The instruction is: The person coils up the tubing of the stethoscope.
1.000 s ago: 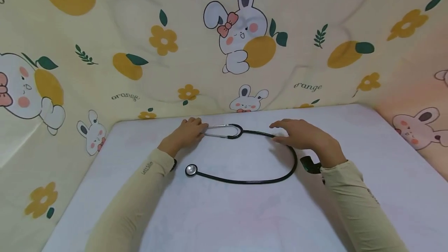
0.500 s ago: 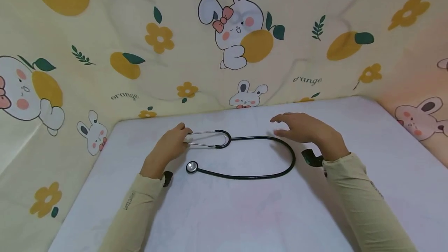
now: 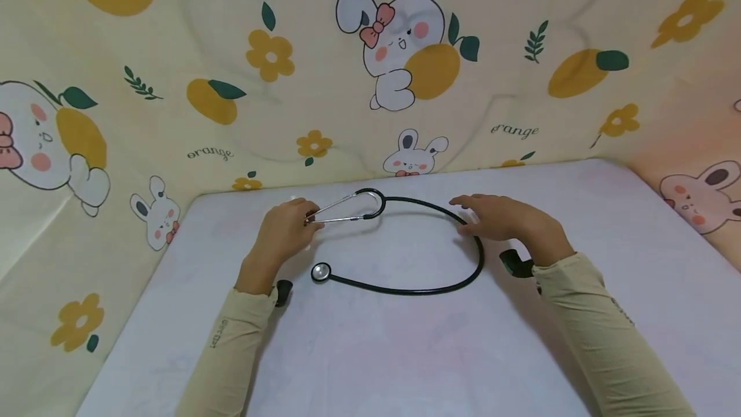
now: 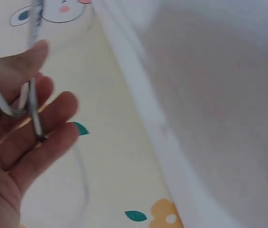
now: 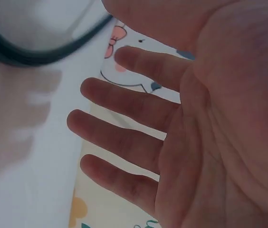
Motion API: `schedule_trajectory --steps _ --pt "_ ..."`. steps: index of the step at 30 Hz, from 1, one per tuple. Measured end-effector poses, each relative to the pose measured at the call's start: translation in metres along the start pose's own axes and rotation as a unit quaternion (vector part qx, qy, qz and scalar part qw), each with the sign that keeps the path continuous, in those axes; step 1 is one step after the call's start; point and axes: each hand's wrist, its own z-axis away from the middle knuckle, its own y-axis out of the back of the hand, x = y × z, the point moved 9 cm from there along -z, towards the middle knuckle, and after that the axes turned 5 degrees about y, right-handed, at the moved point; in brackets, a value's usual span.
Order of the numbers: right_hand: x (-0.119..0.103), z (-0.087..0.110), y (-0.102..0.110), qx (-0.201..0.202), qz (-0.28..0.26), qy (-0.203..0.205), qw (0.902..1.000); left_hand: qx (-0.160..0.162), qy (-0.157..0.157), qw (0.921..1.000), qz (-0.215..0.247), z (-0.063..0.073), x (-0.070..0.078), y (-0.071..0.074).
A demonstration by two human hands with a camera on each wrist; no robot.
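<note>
So, the stethoscope (image 3: pixel 413 292) is laid out on the white surface (image 3: pixel 370 352) between the 2 hands, with its black tube (image 3: pixel 482 253) swinging round in a wide bend. Left hand (image 3: pixel 282 230) has the metal ear end: the wrist view shows the thumb (image 4: pixel 20 64) across the rods (image 3: pixel 341 219) and the other fingers (image 4: pixel 48 148) curled behind, so they're grasping it, more light pinch than fist. Makes sense to me, since those 2 rods look stiff and are probably way easier to steer by than floppy tube. The black fork (image 3: pixel 383 203) looks a little raised off the surface, I'd guess because of that grip. Right hand (image 3: pixel 500 216) is grasping nothing, its 4 long fingers (image 5: pixel 124 102) straight and slightly spread, thumb apart, right by the bend; can't tell if the thumb touches the tube. My guess is it's placed there to be within reach of the bend without pinning it. Meanwhile the round chest piece (image 3: pixel 321 272) lies flat near the left wrist, unheld, and its weight probably helps anchor that end. Behind everything hangs a bunny-and-orange cloth (image 3: pixel 324 101).
</note>
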Motion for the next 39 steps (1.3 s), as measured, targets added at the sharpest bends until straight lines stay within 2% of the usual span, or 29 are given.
schedule_trajectory --steps 4,10,16,21,25,28,30,33,36,39 --pt "-0.002 -0.005 0.0 0.019 -0.006 0.022 0.9996 0.072 -0.05 0.9958 0.028 0.004 0.012 0.019" --pt "0.002 -0.012 0.004 0.05 -0.044 0.045 0.9967 0.135 -0.11 0.9836 0.047 0.013 0.02 0.037" --pt "0.021 -0.009 0.01 0.064 -0.054 0.037 0.9958 0.167 -0.149 0.9718 0.074 0.017 0.018 0.046" --pt "0.031 -0.001 0.023 0.092 -0.044 0.039 0.994 0.188 -0.155 0.9669 0.077 0.017 0.015 0.051" --pt "0.039 0.006 0.037 0.126 -0.021 0.03 0.9913 0.196 -0.152 0.9652 0.082 0.016 0.014 0.054" --pt "0.049 0.014 0.049 0.175 -0.003 -0.015 0.9844 0.186 -0.159 0.9647 0.097 0.015 0.015 0.052" --pt "0.056 0.022 0.059 0.224 -0.004 -0.055 0.973 0.17 -0.172 0.964 0.111 0.014 0.02 0.049" --pt "0.06 0.032 0.072 0.292 -0.029 -0.103 0.9503 0.141 -0.191 0.963 0.127 0.013 0.027 0.045" --pt "0.057 0.036 0.079 0.324 -0.058 -0.095 0.9394 0.128 -0.199 0.9621 0.136 0.013 0.031 0.045" --pt "0.053 0.034 0.081 0.324 -0.082 -0.067 0.9402 0.128 -0.196 0.962 0.141 0.014 0.032 0.046"
